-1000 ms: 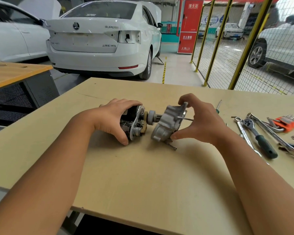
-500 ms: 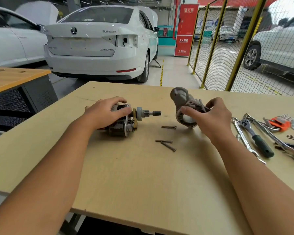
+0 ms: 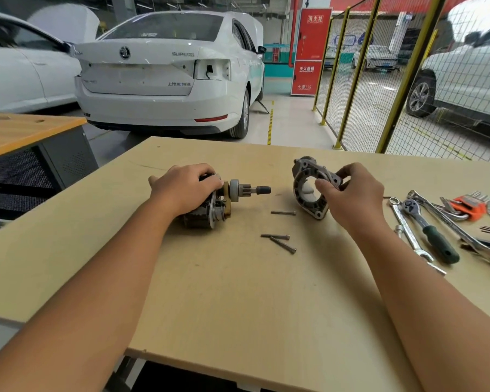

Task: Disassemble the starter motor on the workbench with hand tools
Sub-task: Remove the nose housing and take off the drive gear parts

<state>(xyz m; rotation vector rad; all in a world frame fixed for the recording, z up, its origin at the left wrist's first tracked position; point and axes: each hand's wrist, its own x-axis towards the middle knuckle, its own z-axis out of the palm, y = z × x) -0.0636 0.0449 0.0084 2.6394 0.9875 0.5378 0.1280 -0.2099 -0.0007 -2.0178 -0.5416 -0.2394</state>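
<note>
From the head view, you have the drive-end housing (image 3: 309, 188) off, pinched in your right hand (image 3: 351, 196) just above the workbench (image 3: 238, 292). Your left hand (image 3: 181, 190) curls over the starter motor body (image 3: 207, 213), pinion shaft (image 3: 252, 190) bared. Three long bolts (image 3: 279, 236) lie out; I judge the armature and solenoid remain. There is room toward you; a ratchet (image 3: 425, 227) and wrenches (image 3: 408, 230) crowd your right.

Matt pale wood workbench (image 3: 238, 292); dull grey cast-metal housing (image 3: 306, 190); shiny metal wrenches (image 3: 408, 230); smooth steel bolts (image 3: 283, 213).
</note>
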